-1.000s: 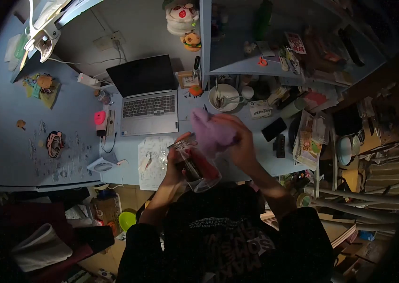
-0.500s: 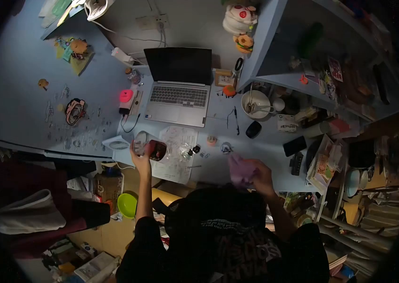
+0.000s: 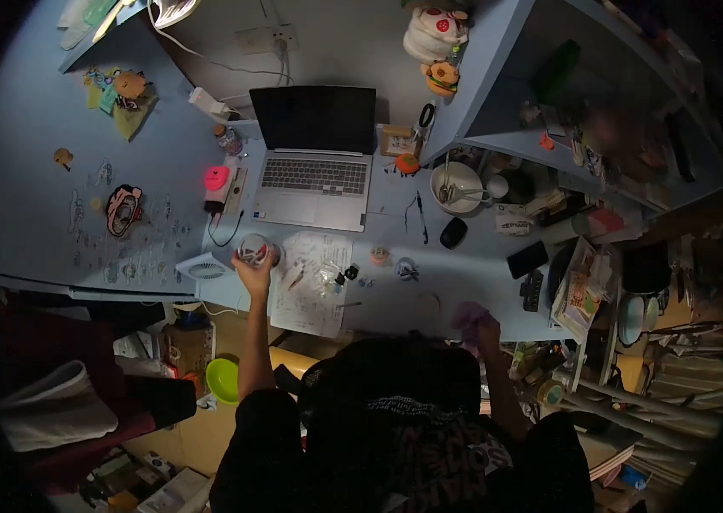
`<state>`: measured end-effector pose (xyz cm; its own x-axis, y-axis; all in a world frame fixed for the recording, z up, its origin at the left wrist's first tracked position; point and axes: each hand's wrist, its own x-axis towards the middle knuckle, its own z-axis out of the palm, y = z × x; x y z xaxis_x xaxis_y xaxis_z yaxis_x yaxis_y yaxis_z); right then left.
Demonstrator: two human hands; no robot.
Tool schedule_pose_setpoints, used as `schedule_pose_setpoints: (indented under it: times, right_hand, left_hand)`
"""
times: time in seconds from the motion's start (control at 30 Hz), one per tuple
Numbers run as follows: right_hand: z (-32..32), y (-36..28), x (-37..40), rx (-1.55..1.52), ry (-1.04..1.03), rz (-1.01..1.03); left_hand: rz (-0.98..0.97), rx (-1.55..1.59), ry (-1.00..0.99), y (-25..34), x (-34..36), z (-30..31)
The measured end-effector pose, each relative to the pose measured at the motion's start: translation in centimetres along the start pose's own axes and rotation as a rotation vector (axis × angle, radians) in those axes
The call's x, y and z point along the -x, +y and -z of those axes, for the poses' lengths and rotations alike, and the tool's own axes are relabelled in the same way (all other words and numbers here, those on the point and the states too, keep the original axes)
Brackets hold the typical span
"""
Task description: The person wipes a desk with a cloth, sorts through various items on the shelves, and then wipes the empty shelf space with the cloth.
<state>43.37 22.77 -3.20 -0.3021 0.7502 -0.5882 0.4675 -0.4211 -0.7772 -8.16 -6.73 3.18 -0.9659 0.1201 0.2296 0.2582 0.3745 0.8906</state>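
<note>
My left hand [image 3: 253, 277] is closed around a round, clear-looking container [image 3: 252, 247] with red and dark patches, at the left of the desk beside a printed sheet of paper [image 3: 310, 309]. Just left of it stands a small white fan [image 3: 205, 268]. At the desk's front edge, my right hand [image 3: 489, 333] grips a crumpled purple cloth [image 3: 469, 317]. Small black pieces and clear plastic [image 3: 331, 278] lie on the sheet. To its right sit a small pinkish jar [image 3: 379, 255] and a round clear dish [image 3: 407, 269] with dark bits.
An open laptop [image 3: 313, 188] stands at the back. Rightward are a black mouse [image 3: 453, 232], a white bowl [image 3: 457, 186] with utensils, a phone [image 3: 527, 259] and stacked books [image 3: 579, 286]. A shelf [image 3: 507, 141] rises at the right. A green basin [image 3: 224, 380] is below the desk.
The dark red object by my left hand has gone from beside it; the container now shows red patches. My right hand has moved right and toward the front edge with the purple cloth.
</note>
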Motion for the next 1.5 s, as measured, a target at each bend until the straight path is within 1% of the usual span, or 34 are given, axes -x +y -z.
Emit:
schedule_pose_setpoints:
  times: [0.03, 0.07, 0.1, 0.13, 0.2, 0.23, 0.27, 0.3, 0.33, 0.4, 0.43, 0.47, 0.5, 0.53, 0.57, 0.6, 0.63, 0.67, 0.7, 0.77, 0.8, 0.83, 0.87, 0.9, 0.93, 1.0, 1.07, 1.1, 1.17, 1.3, 1.37, 1.4, 1.47, 1.5]
  right_hand:
    - [-0.2, -0.2, 0.7, -0.008, 0.019, 0.000]
    - [-0.8, -0.5, 2.0, 0.201, 0.128, 0.249]
    - [-1.0, -0.8, 3.0, 0.418, 0.245, 0.489]
    - [-0.7, -1.1, 3.3, 0.414, 0.287, 0.478]
    - [-0.3, -1.0, 2.5, -0.027, -0.079, 0.575]
    - [-0.7, 1.5, 1.4, -0.036, -0.038, 0.583]
    - [-1.4, 5.7, -0.7, 0.532, 0.242, 0.756]
    - [-1.4, 7.7, -2.0, 1.117, 0.531, 0.857]
    - [-1.5, 6.1, -0.8, 1.116, 0.575, 0.843]
    - [-3.6, 0.5, 5.2, 1.117, 0.426, 0.617]
    - [-4.2, -2.3, 6.9, 1.106, 0.459, 0.609]
    - [-4.4, -5.3, 8.2, 0.884, 0.423, 0.375]
    - [-4.2, -6.8, 8.4, 0.656, 0.377, 0.154]
    - [-4.0, -5.4, 7.2, 0.647, 0.397, 0.155]
    - [-3.9, -2.8, 5.2, 0.842, 0.485, 0.359]
    - [-3.7, -1.3, 3.8, 1.037, 0.569, 0.565]
    - [-3.2, -3.2, 3.8, 1.037, 0.582, 0.569]
    - [-2.9, -8.7, 5.5, 0.794, 0.517, 0.577]
    - [-2.7, -14.0, 6.8, 0.551, 0.446, 0.580]
    - [-2.0, -21.8, 7.1, 0.424, 0.477, 0.848]
    - [-1.4, -25.8, 7.6, 0.413, 0.513, 0.957]
    - [-0.8, -29.4, 7.6, 0.400, 0.548, 1.065]
    - [0.0, -32.1, 6.7, 0.393, 0.528, 1.092]
    - [0.8, -34.5, 5.8, 0.387, 0.506, 1.117]
    - [1.5, -36.7, 5.2, 0.428, 0.502, 1.083]
    - [2.4, -40.2, 3.2, 0.467, 0.496, 1.054]
    - [2.8, -42.0, 0.2, 0.563, 0.629, 1.062]
    - [2.9, -42.3, -1.2, 0.565, 0.624, 1.068]
    - [3.0, -42.8, -3.7, 0.649, 0.687, 1.167]
    - [3.4, -42.4, -4.8, 0.740, 0.623, 1.198]
    - [3.1, -42.7, -2.4, 0.589, 0.545, 1.121]
    - [2.8, -42.8, -0.7, 0.588, 0.536, 1.124]
    - [1.5, -42.1, 3.5, 0.468, 0.367, 1.171]
    - [0.3, -40.9, 5.1, 0.420, 0.234, 1.188]
  left_hand:
    - [-0.004, -0.020, -0.025, -1.4, -0.4, -0.6]
    - [-0.014, -0.005, -0.052, -2.5, -0.6, -0.9]
    - [-0.073, -0.082, -0.033, -3.6, -0.4, -1.3]
    - [-0.136, -0.154, -0.011, -4.2, -0.1, -1.8]
    - [-0.056, -0.069, -0.034, -3.1, 0.2, -1.8]
    - [-0.032, -0.098, -0.059, -2.4, 0.2, -1.5]
    - [-0.012, -0.123, -0.082, -2.0, 0.2, -1.5]
    - [-0.008, -0.134, -0.101, -2.3, 0.0, -1.4]
    - [-0.002, -0.147, -0.116, -2.8, 0.2, -1.4]
    - [-0.076, -0.488, -0.039, -1.2, 0.9, -1.0]
    - [-0.149, -0.502, -0.014, -1.1, 1.0, -0.7]
    - [-0.219, -0.517, 0.015, -0.8, 0.8, -0.7]
    - [-0.236, -0.499, 0.009, 0.3, 0.8, -0.7]
    - [-0.313, -0.493, 0.014, 2.3, 1.4, -0.4]
    - [-0.388, -0.488, 0.022, 4.4, 2.0, -0.2]
    - [-0.396, -0.474, 0.022, 6.3, 2.4, -0.3]
    - [-0.455, -0.372, 0.003, 8.1, 2.9, -0.5]
    - [-0.510, -0.274, -0.014, 9.6, 3.4, -0.6]
    - [-0.511, -0.270, -0.010, 10.8, 3.9, -0.9]
    - [-0.607, -0.163, -0.172, 13.0, 4.7, -1.4]
    - [-0.609, -0.163, -0.167, 14.2, 5.3, -2.0]
    - [-0.617, -0.065, -0.232, 15.5, 5.9, -2.8]
    - [-0.624, 0.033, -0.296, 16.7, 6.2, -3.4]
    - [-0.735, -0.074, -0.306, 18.0, 6.4, -3.6]
    - [-0.735, -0.076, -0.301, 19.1, 6.8, -3.9]
    - [-0.857, -0.076, -0.360, 20.9, 7.7, -4.8]
    - [-0.827, -0.023, -0.349, 21.8, 8.9, -5.7]
    - [-0.839, -0.003, -0.394, 22.3, 9.4, -5.9]
    - [-0.835, 0.034, -0.445, 22.9, 10.5, -6.7]
    - [-0.814, 0.039, -0.521, 24.9, 11.9, -7.2]
    - [-0.804, 0.065, -0.526, 26.4, 12.2, -7.6]
    - [-0.800, 0.059, -0.521, 27.1, 12.0, -8.1]
    - [-0.597, 0.202, -0.737, 28.0, 12.3, -8.6]
    - [-0.277, 0.260, -0.840, 27.4, 13.1, -9.2]
